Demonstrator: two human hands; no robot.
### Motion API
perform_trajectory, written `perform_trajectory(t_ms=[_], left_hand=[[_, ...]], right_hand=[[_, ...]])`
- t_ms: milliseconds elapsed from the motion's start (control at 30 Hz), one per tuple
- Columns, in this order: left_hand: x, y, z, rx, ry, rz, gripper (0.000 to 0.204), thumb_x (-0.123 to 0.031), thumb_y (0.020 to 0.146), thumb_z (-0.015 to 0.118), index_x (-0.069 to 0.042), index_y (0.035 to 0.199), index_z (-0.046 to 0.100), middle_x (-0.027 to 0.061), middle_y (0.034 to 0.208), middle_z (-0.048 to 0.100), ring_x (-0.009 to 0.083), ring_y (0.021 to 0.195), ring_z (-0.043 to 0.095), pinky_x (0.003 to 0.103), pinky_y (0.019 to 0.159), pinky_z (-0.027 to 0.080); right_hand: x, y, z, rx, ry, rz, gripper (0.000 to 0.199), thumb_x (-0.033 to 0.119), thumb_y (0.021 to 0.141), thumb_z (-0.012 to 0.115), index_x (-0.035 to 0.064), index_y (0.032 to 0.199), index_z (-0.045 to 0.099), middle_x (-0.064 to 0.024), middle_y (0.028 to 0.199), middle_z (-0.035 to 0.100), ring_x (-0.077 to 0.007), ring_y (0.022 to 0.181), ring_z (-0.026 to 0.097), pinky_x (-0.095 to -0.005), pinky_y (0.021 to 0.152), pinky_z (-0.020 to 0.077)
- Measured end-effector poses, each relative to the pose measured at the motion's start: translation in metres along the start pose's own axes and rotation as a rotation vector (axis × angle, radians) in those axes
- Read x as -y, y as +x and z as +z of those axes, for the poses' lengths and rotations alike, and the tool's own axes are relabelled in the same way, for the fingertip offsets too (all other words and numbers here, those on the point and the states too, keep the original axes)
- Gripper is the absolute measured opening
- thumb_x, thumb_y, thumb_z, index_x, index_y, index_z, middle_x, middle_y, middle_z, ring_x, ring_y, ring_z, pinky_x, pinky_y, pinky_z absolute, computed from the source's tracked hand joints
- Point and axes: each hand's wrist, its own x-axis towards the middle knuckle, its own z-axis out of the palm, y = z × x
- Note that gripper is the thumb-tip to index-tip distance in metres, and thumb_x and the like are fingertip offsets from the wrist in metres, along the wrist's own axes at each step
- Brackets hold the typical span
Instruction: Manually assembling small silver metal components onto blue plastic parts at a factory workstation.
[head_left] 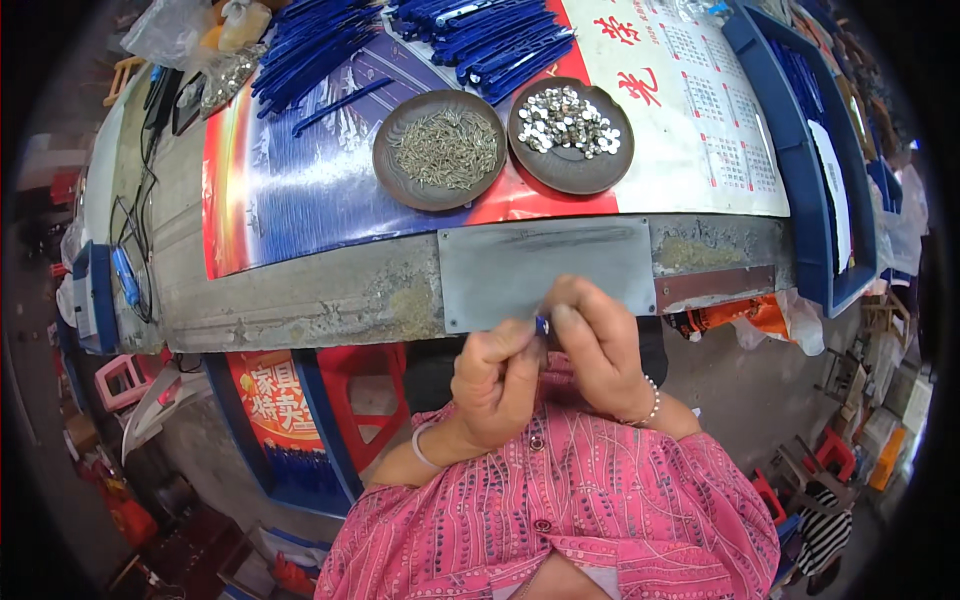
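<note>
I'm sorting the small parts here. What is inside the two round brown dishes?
The left dish holds thin metal pins; the right dish holds shiny silver pieces. Anything beneath those heaps is covered.

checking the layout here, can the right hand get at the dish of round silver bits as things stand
Probably yes, once free: the dish of silver bits lies open on the bench beyond the right hand, with only a bare grey plate between. For now both hands pinch a small blue part.

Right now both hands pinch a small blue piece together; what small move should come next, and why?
Probably the right hand should reach forward to the left dish of thin metal pins. The left hand already grips the small blue piece near the grey plate, and no pin shows between the fingers.
</note>
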Motion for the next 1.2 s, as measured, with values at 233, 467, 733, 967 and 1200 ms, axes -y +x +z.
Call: perform_trajectory(t_ms=[233,467,733,967,1200], left_hand=[[0.001,0.002,-0.003,-0.019,0.177,0.091,0.018,0.009,0.087,0.052,0.003,0.104,0.05,0.0104,0.077,0.058,0.0084,0.058,0.049,0.021,0.052,0.041],[-0.001,0.003,-0.001,0.04,0.032,0.042,0.017,0.009,0.087,0.053,0.004,0.103,0.051,0.0122,0.078,0.06,0.0085,0.059,0.051,0.021,0.052,0.041],[0.002,-0.006,0.002,0.029,0.082,0.061,0.021,0.008,0.087,0.051,0.005,0.108,0.051,0.0118,0.084,0.061,0.0105,0.064,0.057,0.023,0.057,0.047],[-0.004,-0.005,0.0,0.002,0.183,0.069,0.023,0.005,0.089,0.051,0.005,0.111,0.05,0.0122,0.087,0.063,0.0088,0.067,0.058,0.021,0.058,0.047],[-0.001,-0.012,0.001,-0.022,-0.067,-0.172,0.021,0.002,0.09,0.051,0.005,0.111,0.051,0.0107,0.087,0.064,0.0085,0.071,0.059,0.021,0.063,0.047]], right_hand=[[-0.022,0.001,0.011,-0.131,-0.223,-0.403,0.013,0.001,0.078,0.057,-0.0014,0.088,0.051,-0.0113,0.078,0.054,-0.0234,0.066,0.051,-0.0396,0.073,0.0454],[-0.016,-0.002,0.016,-0.215,-0.394,-0.402,0.015,0.001,0.076,0.058,0.0012,0.089,0.051,-0.0076,0.073,0.052,-0.0247,0.065,0.051,-0.0409,0.07,0.0409],[-0.001,0.0,0.002,-0.045,0.08,-0.006,0.01,0.004,0.087,0.046,-0.0037,0.085,0.052,-0.0111,0.075,0.053,-0.0139,0.061,0.047,-0.0269,0.057,0.0405],[-0.014,-0.003,0.01,-0.154,-0.315,-0.397,0.014,0.005,0.076,0.063,0.0007,0.086,0.054,-0.0117,0.075,0.055,-0.0253,0.06,0.052,-0.034,0.056,0.0421],[-0.012,-0.008,0.018,-0.175,-0.458,-0.256,0.014,0.006,0.078,0.062,0.0021,0.087,0.051,-0.01,0.071,0.051,-0.0278,0.059,0.051,-0.0369,0.06,0.0422]])
